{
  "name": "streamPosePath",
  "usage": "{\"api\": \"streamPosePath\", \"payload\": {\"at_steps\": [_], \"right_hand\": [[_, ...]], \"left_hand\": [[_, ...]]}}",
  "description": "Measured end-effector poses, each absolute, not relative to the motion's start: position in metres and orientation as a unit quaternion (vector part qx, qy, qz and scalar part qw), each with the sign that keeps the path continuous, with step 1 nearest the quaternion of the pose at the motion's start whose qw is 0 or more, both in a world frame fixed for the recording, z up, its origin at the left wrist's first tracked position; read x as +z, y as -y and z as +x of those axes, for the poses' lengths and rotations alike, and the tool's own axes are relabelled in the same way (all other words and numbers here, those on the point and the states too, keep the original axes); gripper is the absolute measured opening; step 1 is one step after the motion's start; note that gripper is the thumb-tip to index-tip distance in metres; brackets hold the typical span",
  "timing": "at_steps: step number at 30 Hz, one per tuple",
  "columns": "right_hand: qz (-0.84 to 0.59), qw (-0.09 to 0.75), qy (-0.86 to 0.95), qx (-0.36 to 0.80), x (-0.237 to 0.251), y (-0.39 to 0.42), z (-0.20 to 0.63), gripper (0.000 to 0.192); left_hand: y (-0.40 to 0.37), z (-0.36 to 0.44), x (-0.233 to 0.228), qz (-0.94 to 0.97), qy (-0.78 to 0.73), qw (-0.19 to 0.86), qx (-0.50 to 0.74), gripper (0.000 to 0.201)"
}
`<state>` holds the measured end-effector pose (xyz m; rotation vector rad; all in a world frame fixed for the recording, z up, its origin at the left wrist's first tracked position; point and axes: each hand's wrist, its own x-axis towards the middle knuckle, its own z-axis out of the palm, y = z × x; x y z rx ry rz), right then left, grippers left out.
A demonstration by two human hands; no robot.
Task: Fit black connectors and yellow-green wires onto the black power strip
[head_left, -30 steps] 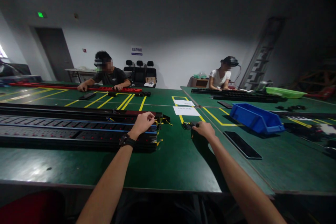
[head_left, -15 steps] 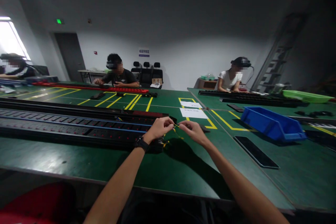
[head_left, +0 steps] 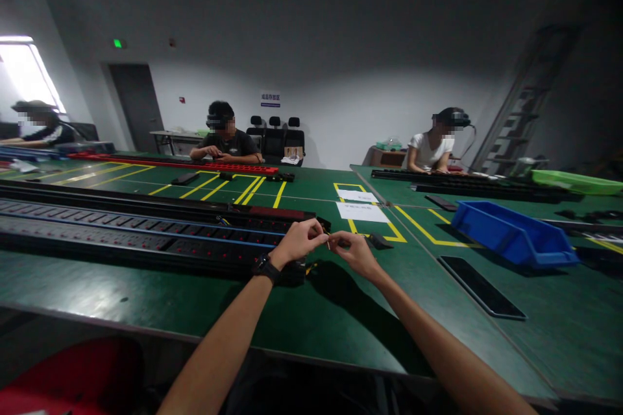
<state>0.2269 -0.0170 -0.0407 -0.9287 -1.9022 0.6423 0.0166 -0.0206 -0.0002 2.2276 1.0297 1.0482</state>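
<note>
Power strips [head_left: 146, 233] lie stacked at 9 o'clock on the green surface [head_left: 316, 311]; left hand [head_left: 296, 243] pinched shut on a small wire [head_left: 327, 241] at the strips' end; right hand [head_left: 357, 253], at 3 o'clock of it, fingers closed on the same wire; the wire looks not yet seated; blue bin [head_left: 511, 233] at 2 o'clock.

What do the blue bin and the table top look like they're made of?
Blue bin: likely molded plastic, with an even colour, a smooth dull sheen and thick rounded walls. Table top: apparently a green rubber or vinyl mat, matte with soft glare, with yellow lines on it.
</note>
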Motion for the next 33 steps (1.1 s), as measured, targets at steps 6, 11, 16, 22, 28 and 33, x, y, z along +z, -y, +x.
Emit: {"api": "streamPosePath", "payload": {"at_steps": [6, 11, 16, 22, 28, 33], "right_hand": [[-0.531, 0.310, 0.787, 0.045, -0.028, 0.012, 0.257, 0.019], [-0.666, 0.159, 0.728, -0.029, -0.027, 0.008, 0.281, 0.024], [-0.676, 0.143, 0.723, -0.008, -0.031, 0.005, 0.279, 0.026], [-0.655, 0.156, 0.738, -0.037, -0.028, 0.009, 0.264, 0.031], [-0.519, 0.206, 0.829, -0.017, -0.025, 0.012, 0.210, 0.055], [-0.498, 0.190, 0.846, -0.012, -0.023, 0.007, 0.174, 0.044]], "left_hand": [[0.024, 0.006, 0.009, 0.816, -0.498, 0.049, 0.291, 0.029], [0.019, -0.007, 0.007, 0.797, -0.564, -0.005, 0.216, 0.025], [0.012, -0.013, 0.002, 0.783, -0.589, -0.001, 0.198, 0.023], [0.006, -0.010, 0.000, 0.812, -0.546, 0.018, 0.205, 0.030], [-0.011, 0.002, -0.003, 0.815, -0.561, 0.031, 0.137, 0.038], [-0.026, 0.008, -0.002, 0.801, -0.588, 0.035, 0.105, 0.038]]}}
